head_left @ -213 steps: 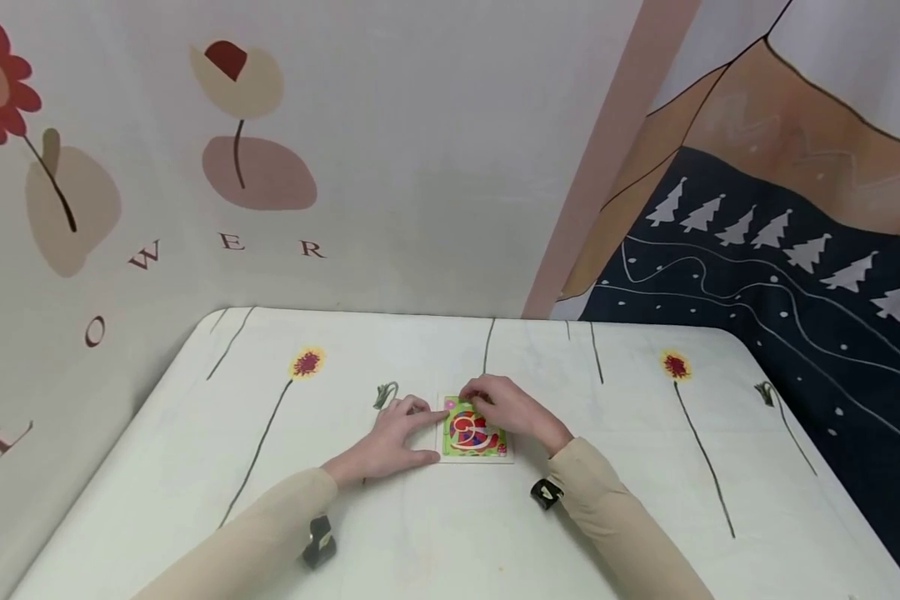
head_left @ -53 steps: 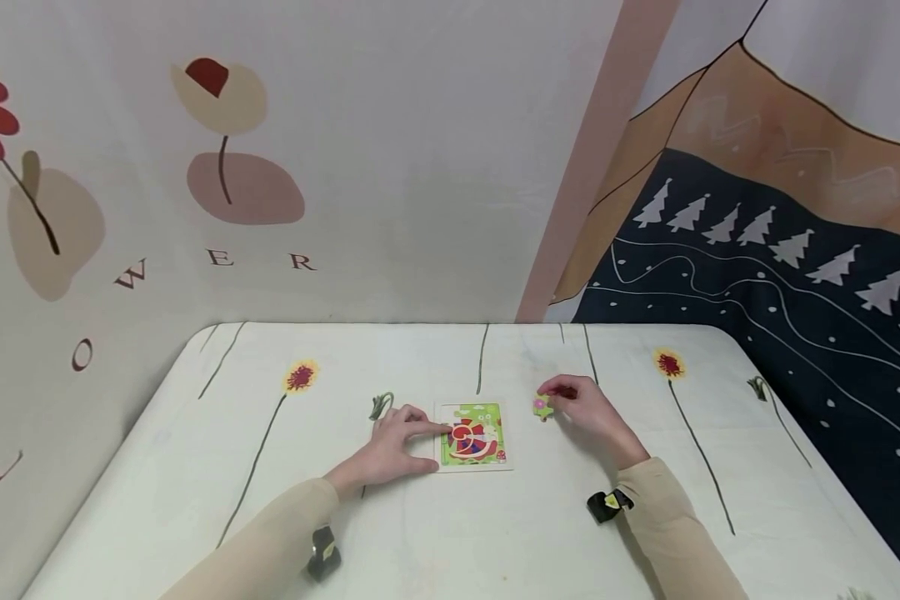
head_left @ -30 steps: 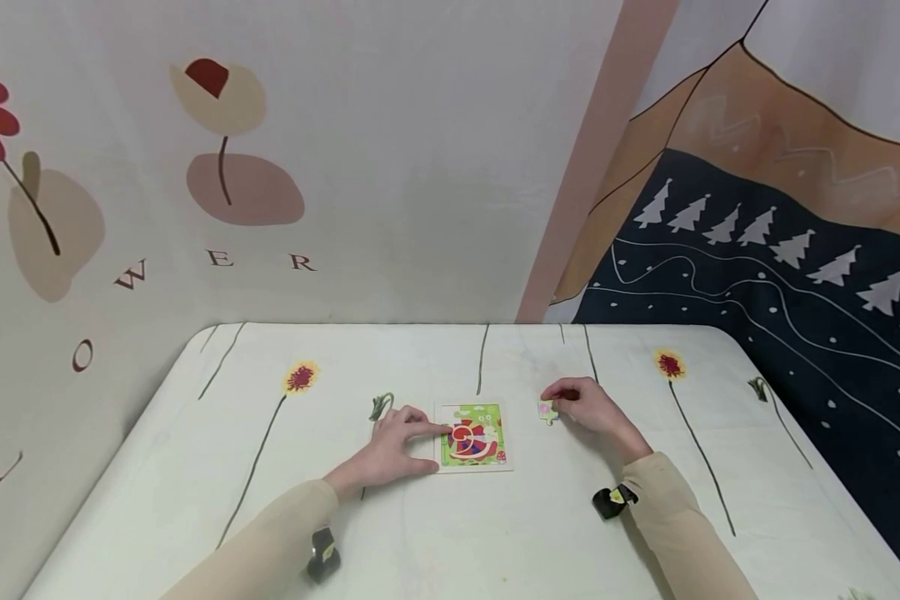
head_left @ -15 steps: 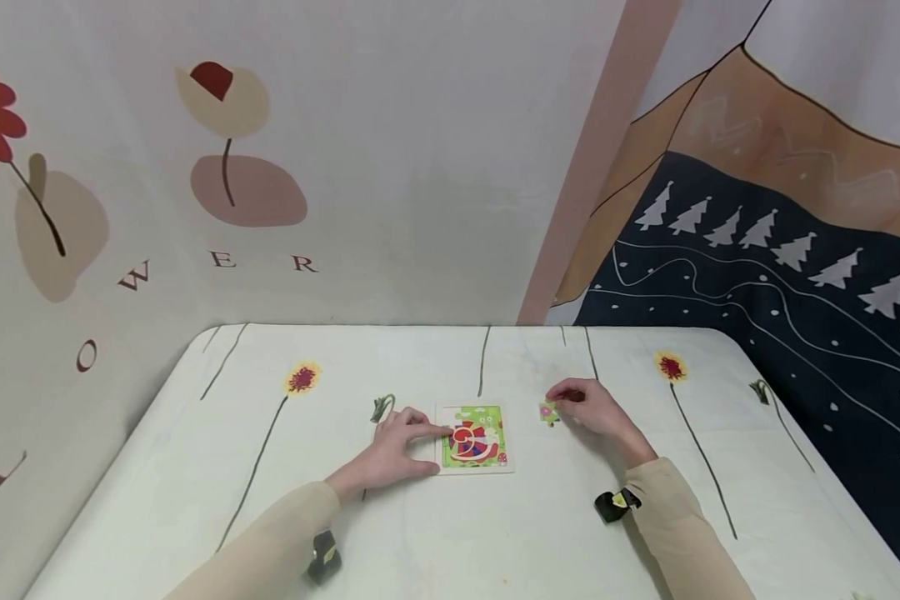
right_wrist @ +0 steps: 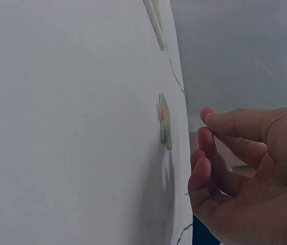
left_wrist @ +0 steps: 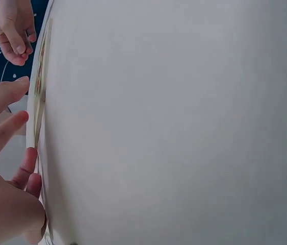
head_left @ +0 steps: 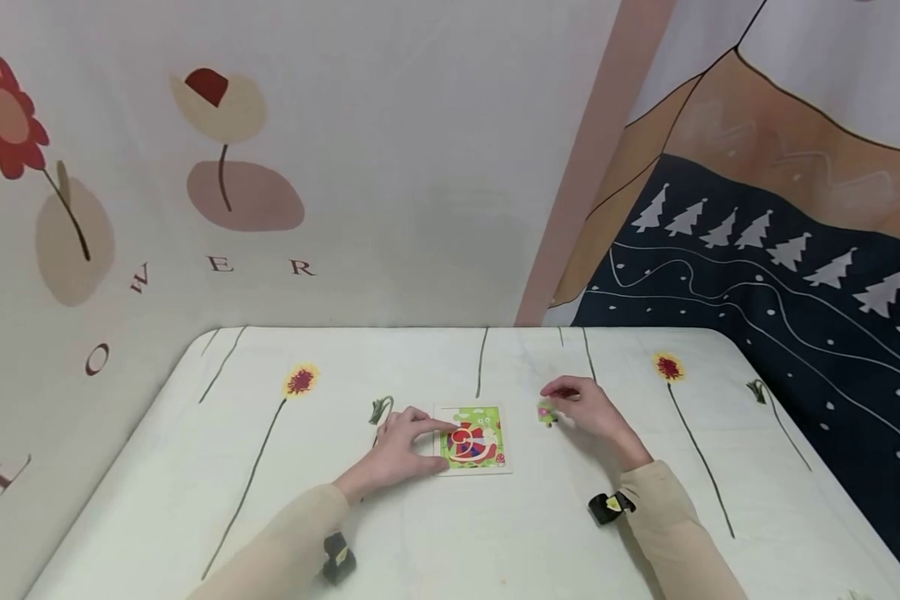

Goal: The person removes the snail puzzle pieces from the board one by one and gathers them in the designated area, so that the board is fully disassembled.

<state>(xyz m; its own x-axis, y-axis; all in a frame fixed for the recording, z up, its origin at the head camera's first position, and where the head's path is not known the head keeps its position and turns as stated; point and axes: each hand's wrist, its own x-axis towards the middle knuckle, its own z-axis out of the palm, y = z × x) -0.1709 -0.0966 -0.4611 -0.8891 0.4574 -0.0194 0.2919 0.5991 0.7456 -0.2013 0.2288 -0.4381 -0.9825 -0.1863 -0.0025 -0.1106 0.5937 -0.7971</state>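
Observation:
A square jigsaw puzzle with a red spiral-shelled snail picture lies flat in a pale frame. Its upper left corner shows bare pale board. My left hand is at the puzzle's left side, fingers extended, index fingertip over the picture and thumb by the lower left edge. A small green puzzle piece with a pink flower lies on the table to the right. In the right wrist view this piece looks layered; I cannot tell whether it is more than one. My right hand hovers apart from it, fingers loosely curled, holding nothing.
The table is covered with a white cloth printed with flowers and stems. A pale curtain stands behind it, and a dark patterned cloth with white trees hangs at the right. Black wrist devices sit on both arms.
My right hand has moved from the puzzle's top to the right with the green puzzle piece, turned it, and let it go on the table. My left hand has shifted slightly right.

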